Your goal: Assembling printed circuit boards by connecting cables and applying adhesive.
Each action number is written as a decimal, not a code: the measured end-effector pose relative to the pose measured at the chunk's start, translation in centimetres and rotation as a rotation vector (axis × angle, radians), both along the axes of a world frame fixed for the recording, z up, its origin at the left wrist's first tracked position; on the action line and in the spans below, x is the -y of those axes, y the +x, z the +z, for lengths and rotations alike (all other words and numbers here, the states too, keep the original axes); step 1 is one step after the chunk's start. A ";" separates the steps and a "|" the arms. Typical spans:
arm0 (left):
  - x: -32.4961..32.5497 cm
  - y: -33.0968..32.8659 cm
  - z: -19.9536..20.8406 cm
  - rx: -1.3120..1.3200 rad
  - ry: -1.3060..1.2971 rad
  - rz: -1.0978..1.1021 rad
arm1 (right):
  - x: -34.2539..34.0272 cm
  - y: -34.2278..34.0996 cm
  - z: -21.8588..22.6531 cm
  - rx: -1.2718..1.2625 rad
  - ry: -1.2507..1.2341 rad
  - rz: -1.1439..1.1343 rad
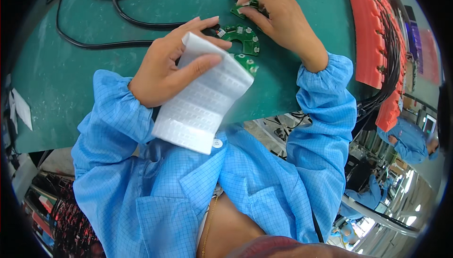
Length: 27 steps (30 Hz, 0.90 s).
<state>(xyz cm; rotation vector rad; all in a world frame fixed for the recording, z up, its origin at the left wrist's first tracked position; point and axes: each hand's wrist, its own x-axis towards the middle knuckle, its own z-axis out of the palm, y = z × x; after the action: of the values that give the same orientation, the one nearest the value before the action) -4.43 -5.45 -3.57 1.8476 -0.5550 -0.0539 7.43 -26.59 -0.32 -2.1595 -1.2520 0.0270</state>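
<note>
My left hand (pixel 158 69) grips a white sheet (pixel 196 104) with rows of small pale rectangles, like a label sheet, between thumb and fingers. Beside its fingertips a curved green circuit board (pixel 252 45) lies on the table, a white connector at its left end. Part of another green board (pixel 248 64) shows past the sheet's upper right edge; the rest is hidden. Farther back, my right hand (pixel 285 22) pinches a small green circuit board (pixel 239 11) between thumb and fingers, covering much of it. A black cable runs in from the far edge close to that board.
Black cables (pixel 120 45) loop over the left half of the green table (pixel 302 88). A red notched foam strip (pixel 363 31) holding many black leads borders the right. White paper pieces (pixel 22 109) lie at the left edge. People in blue (pixel 408 140) appear beyond, at right.
</note>
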 end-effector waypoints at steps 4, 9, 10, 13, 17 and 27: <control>-0.2 -0.1 -0.2 -0.458 -0.451 0.231 | 0.1 -0.6 -0.8 0.137 0.154 -0.059; 0.2 0.2 -0.1 -0.371 -0.526 0.316 | -0.7 -2.4 -1.1 -0.123 0.351 0.095; 0.1 0.2 -0.3 -0.369 -0.526 0.304 | -0.9 -2.7 -1.2 -0.122 0.354 0.091; 0.2 0.1 -0.6 -0.347 -0.555 0.305 | -1.3 -3.1 -1.5 -0.175 0.311 0.055; 2.1 0.7 1.2 -0.214 -0.634 0.454 | -1.2 -3.1 -1.0 -0.427 0.290 0.012; 0.2 0.0 0.2 -0.294 -0.437 0.436 | -2.0 -3.5 -1.6 -0.154 0.376 0.015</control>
<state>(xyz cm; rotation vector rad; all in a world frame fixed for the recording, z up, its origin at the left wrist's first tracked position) -4.40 -5.66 -3.36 1.4600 0.0500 0.0819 3.95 -24.63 -1.89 -1.7898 -1.0873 -0.0334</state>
